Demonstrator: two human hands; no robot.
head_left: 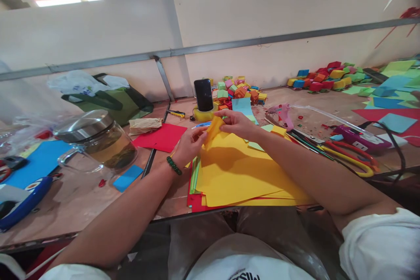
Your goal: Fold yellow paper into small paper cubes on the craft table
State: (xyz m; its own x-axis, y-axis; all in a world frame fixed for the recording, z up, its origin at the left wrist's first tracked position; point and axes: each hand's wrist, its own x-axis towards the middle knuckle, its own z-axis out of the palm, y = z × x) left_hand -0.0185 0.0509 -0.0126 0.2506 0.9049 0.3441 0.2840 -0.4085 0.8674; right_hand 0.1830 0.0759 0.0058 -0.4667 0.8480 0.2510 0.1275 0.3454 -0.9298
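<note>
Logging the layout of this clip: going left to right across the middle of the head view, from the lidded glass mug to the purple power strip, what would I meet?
Lidded glass mug → red sheet → left hand → folded yellow paper → right hand → pink glue gun → purple power strip.

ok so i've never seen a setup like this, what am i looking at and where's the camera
There's no machine here: you see a person's two bare hands, in one picture from a camera worn on that person's head, looking forward and down. The left hand and right hand hold a small, bent piece of yellow paper above stacked flat yellow paper sheets. On the brown table are also a clear glass jug with a metal lid, an upright black phone, small multicoloured paper blocks and a pink glue gun.
</note>
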